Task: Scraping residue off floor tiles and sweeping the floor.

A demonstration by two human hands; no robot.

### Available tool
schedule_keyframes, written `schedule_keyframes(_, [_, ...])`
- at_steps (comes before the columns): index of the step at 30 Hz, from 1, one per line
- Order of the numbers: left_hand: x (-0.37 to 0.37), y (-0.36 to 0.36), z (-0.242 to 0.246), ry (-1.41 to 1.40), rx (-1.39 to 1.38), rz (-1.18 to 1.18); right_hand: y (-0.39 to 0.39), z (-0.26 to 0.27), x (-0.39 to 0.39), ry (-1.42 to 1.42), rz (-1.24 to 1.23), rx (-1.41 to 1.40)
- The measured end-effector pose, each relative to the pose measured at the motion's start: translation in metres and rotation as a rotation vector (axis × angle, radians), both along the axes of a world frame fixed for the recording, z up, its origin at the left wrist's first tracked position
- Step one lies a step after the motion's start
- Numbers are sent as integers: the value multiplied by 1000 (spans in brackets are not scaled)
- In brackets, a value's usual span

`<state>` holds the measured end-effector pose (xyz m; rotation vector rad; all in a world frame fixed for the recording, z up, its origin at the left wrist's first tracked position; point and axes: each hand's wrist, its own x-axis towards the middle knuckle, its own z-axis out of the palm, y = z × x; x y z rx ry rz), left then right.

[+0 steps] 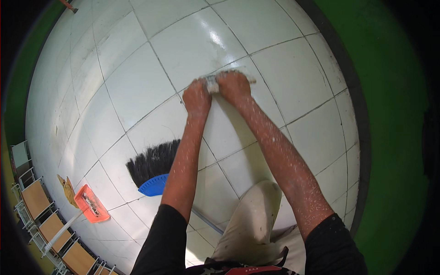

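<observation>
In the head view, both arms reach forward to the pale tiled floor (pixel 237 144). My left hand (pixel 198 95) and my right hand (pixel 234 87) are closed side by side on a flat, whitish-grey object (pixel 212 84). It is mostly covered by my fingers, and I cannot tell what it is. A narrow light edge sticks out past my right hand. White specks dot both forearms. Beside my left forearm lies a broom with black bristles (pixel 153 160) and a blue head (pixel 153 185), partly hidden behind the arm. My bent knee (pixel 256 213) rests near the floor below my hands.
An orange long-handled dustpan (pixel 92 203) with debris in it stands at lower left, next to a crumpled yellow-brown piece (pixel 67 190). Several chairs with wooden seats (pixel 56 227) line the left rim. A dark baseboard (pixel 361 120) and green wall (pixel 392 120) curve along the right.
</observation>
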<state>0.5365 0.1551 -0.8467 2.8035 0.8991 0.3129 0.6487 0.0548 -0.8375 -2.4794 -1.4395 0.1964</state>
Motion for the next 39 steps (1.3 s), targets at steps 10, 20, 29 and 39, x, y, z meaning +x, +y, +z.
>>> schedule_keyframes(10, [32,3,4,171,-33,63,10,1,29,50,-7,-78])
schedule_keyframes(20, [49,4,1,112,-43,25,11,-10,47,16,-12,-37])
schedule_keyframes(29, [88,35,13,173,-72,50,34,-2,73,-9,-64,-95])
schedule_keyframes(39, [89,40,16,113,-114,30,45,7,77,-42,-85,-106])
